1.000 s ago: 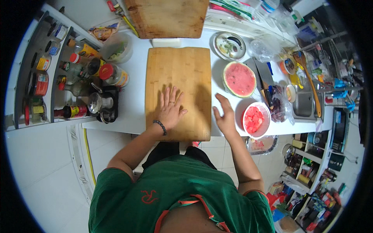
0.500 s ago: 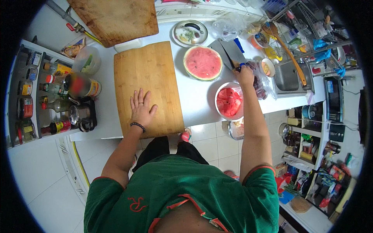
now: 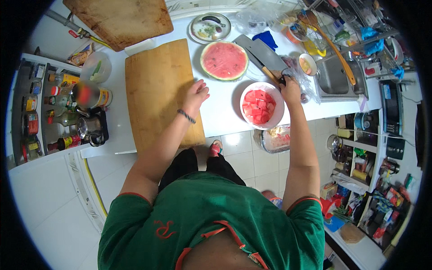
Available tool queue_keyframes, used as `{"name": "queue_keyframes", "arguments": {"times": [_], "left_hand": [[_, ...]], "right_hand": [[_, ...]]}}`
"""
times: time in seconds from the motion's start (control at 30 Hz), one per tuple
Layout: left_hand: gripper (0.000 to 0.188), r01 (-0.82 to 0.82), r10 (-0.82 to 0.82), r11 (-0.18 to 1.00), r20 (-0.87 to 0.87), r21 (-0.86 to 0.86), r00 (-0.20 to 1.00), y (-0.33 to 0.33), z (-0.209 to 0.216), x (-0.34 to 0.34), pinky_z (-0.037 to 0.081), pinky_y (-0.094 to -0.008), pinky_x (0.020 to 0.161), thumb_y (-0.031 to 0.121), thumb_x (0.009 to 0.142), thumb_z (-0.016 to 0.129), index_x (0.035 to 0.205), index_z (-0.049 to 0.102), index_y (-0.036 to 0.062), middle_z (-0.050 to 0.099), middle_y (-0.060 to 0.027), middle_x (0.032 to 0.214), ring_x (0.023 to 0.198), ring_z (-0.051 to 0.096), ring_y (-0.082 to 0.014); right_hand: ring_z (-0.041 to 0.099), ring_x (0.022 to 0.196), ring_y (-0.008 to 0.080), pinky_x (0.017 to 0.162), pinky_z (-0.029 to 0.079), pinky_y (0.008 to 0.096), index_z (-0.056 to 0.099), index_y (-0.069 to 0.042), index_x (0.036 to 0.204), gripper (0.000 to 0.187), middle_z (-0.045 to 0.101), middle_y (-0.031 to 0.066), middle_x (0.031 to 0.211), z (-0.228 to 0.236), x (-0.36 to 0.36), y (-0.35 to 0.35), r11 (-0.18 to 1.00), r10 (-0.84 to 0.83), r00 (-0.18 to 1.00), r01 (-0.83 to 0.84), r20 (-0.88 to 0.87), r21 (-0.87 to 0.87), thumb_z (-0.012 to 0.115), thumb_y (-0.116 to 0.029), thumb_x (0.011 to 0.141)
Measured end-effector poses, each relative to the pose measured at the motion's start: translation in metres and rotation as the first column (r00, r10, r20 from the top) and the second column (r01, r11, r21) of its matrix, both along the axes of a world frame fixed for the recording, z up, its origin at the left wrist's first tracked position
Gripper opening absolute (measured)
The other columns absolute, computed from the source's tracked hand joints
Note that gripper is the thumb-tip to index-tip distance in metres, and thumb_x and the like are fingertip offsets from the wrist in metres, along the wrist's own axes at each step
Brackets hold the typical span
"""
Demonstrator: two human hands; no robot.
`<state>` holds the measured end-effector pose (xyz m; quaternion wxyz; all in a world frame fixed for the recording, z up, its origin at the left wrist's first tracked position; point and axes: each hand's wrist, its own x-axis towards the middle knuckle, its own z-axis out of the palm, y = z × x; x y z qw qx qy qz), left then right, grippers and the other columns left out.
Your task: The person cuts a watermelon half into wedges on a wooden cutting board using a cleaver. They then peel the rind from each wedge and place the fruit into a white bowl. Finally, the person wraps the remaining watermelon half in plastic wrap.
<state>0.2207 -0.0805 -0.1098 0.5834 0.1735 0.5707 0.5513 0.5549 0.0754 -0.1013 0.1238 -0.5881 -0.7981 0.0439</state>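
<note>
My right hand (image 3: 290, 89) is closed round the black handle of a knife (image 3: 282, 80), beside a white bowl (image 3: 281, 112). Cut red watermelon chunks (image 3: 258, 106) fill much of that bowl. A broad grey blade (image 3: 265, 50) lies on the counter just beyond, with a light wooden handle (image 3: 271, 75) near my fingers; which blade belongs to which handle I cannot tell. Over the right edge of the wooden cutting board (image 3: 155, 90) hovers my left hand (image 3: 196, 95), fingers loosely curled and holding nothing. Between the board and the blade sits a watermelon half (image 3: 224, 60), red face up.
Behind the melon is a round metal plate (image 3: 210, 27) with scraps. Blue cloth (image 3: 265, 39), plastic bags and a small bowl (image 3: 308, 65) stand toward the sink (image 3: 335, 85). Bottles and a jar crowd the left side. A glass container (image 3: 275, 139) is below the counter edge.
My left hand has lifted off the cutting board and shifted right, its fingers curling. My right hand stays by the knives, and its wrist has turned. The whole view has shifted slightly.
</note>
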Motion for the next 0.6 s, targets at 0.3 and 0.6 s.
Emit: {"name": "queue_keyframes", "arguments": {"times": [0.3,0.6], "left_hand": [[0.016,-0.228,0.272,0.962,0.435,-0.152,0.858,0.051,-0.038,0.017,0.051,-0.0323,0.089,0.002,0.094,0.049,0.109,0.053,-0.0035,0.056,-0.0111,0.107,0.096,0.056,-0.0209],[0.013,-0.314,0.367,0.93,0.422,-0.191,0.829,0.052,-0.054,0.024,0.051,-0.029,0.081,0.008,0.089,0.06,0.1,0.056,0.0007,0.056,-0.0069,0.094,0.088,0.055,-0.0176]], "right_hand": [[0.059,0.104,0.037,0.09,0.046,0.0382,0.052,0.004,0.123,0.048,0.057,0.0257,0.119,0.021,-0.102,-0.034,0.97,-0.08,0.748,-0.094,-0.659,-0.224,0.066,-0.018,0.083],[0.056,0.103,0.0256,0.077,0.049,0.0452,0.04,-0.006,0.133,0.047,0.056,0.012,0.118,-0.025,-0.169,0.009,0.679,-0.578,0.457,-0.191,-0.676,-0.709,0.05,-0.032,0.095]]}}
